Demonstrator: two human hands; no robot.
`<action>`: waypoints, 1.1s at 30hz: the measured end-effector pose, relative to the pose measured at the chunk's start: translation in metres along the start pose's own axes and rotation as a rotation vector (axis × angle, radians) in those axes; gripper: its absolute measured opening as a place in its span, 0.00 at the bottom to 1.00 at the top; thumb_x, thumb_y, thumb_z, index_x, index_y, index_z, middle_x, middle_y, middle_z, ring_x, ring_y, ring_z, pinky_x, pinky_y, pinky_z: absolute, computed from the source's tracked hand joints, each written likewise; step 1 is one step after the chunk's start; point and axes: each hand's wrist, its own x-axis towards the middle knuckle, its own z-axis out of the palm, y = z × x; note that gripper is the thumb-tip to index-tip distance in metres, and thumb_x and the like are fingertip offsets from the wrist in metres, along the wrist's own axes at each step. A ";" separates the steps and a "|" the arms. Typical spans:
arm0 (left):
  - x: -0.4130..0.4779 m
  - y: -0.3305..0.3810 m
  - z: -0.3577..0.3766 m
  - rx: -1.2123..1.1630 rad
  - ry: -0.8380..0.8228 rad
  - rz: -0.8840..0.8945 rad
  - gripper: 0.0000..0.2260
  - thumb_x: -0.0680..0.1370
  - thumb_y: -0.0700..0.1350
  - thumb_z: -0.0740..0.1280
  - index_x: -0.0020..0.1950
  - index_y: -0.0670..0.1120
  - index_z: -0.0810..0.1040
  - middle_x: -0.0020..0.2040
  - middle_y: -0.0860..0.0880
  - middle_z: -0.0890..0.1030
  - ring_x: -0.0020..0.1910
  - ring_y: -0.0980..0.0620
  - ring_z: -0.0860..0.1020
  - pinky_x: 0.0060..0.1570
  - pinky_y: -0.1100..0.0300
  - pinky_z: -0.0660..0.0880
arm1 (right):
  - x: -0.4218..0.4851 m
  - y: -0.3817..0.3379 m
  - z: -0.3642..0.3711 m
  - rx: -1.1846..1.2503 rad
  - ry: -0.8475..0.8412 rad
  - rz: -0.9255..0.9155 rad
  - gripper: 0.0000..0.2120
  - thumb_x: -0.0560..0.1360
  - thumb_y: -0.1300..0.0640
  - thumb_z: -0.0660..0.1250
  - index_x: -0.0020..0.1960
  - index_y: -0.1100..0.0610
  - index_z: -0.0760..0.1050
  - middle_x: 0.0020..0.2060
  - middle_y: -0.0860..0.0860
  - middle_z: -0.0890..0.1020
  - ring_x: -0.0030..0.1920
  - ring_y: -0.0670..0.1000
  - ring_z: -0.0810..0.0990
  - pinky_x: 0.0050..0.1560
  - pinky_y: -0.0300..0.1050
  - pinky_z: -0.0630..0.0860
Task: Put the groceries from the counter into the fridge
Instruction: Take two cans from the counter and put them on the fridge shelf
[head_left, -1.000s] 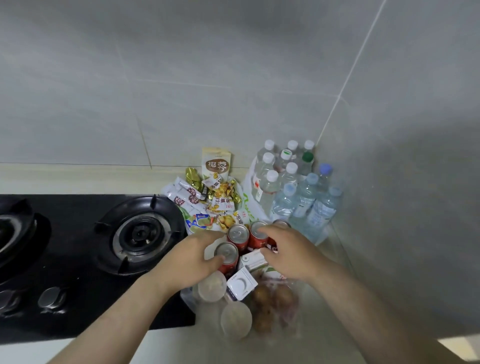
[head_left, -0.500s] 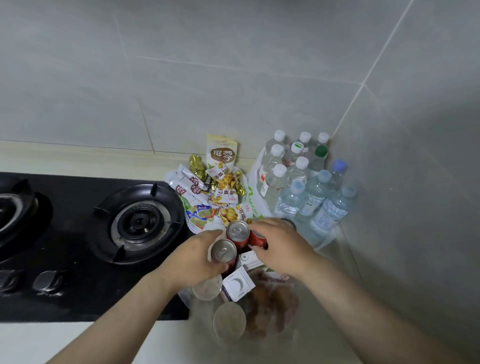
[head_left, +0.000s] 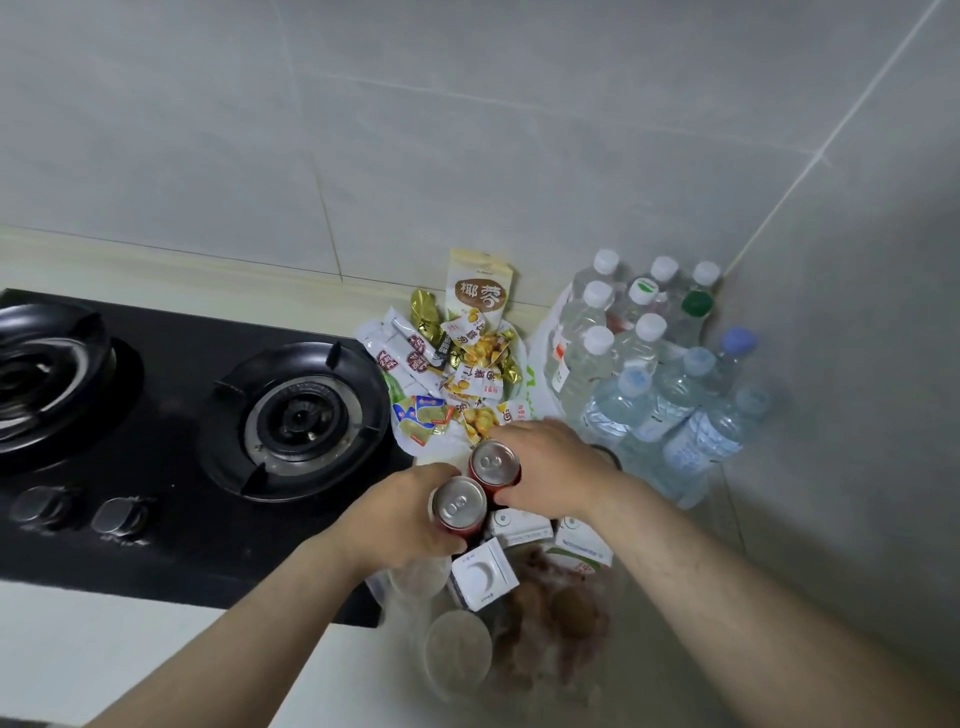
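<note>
The left hand (head_left: 400, 519) has its grip clenched round a red drinks can with a silver pull-tab top (head_left: 458, 505), fingers wrapped on the can's left and near side. The right hand (head_left: 558, 467) grasps a second red can of the same kind (head_left: 493, 462) from the right, just beyond the first. The two cans stand touching or very nearly so.

Both are upright, long axis vertical, tops facing the camera. Each lies straight inside its own grip, and I judge the way out is upward. Whether their bases are clear of the table (head_left: 104, 649) cannot be told.

They sit at the near middle of the groceries. Clear plastic water bottles (head_left: 649, 364) stand to the far right, a heap of small snack packets (head_left: 457, 364) lies beyond, and little white cartons (head_left: 483, 574) lie just nearer. The fridge is not in view.
</note>
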 end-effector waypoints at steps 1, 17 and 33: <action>0.001 0.000 0.001 -0.009 0.001 -0.008 0.23 0.60 0.55 0.75 0.52 0.58 0.75 0.43 0.58 0.81 0.44 0.60 0.79 0.47 0.55 0.78 | 0.002 0.001 0.000 0.001 -0.015 0.000 0.19 0.65 0.44 0.74 0.51 0.47 0.72 0.50 0.44 0.80 0.54 0.51 0.77 0.56 0.48 0.68; -0.002 0.006 0.000 -0.133 0.064 0.060 0.20 0.60 0.52 0.77 0.49 0.61 0.78 0.44 0.61 0.83 0.45 0.60 0.81 0.47 0.56 0.79 | 0.007 0.006 -0.003 0.105 0.048 -0.046 0.15 0.63 0.46 0.72 0.44 0.48 0.72 0.38 0.43 0.79 0.43 0.48 0.77 0.54 0.49 0.71; -0.017 0.042 -0.085 -0.612 0.320 0.095 0.25 0.63 0.33 0.79 0.55 0.49 0.79 0.49 0.52 0.85 0.48 0.54 0.84 0.51 0.57 0.78 | -0.020 -0.031 -0.085 0.701 0.385 0.055 0.25 0.63 0.57 0.78 0.54 0.37 0.75 0.49 0.39 0.83 0.51 0.40 0.81 0.57 0.46 0.79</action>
